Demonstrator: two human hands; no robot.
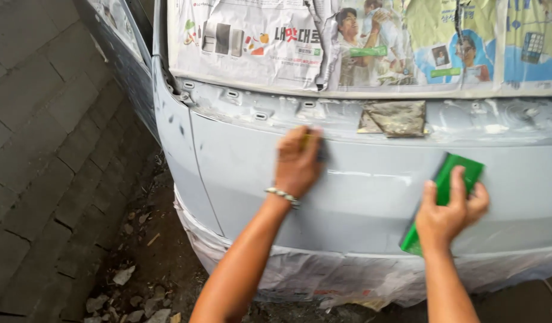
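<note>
Meanwhile, left hand (297, 161) presses a pad against the panel (359, 203); right hand (449, 212) grips a green board (446, 194).

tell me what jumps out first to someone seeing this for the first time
The two hands pressed on a pale grey car body panel stand out: the left hand holds a small dark tool flat against it, and the right hand grips a bright green board. Above them, newspaper sheets mask the upper part, with a smeared filler plate resting on the ledge between.
</note>
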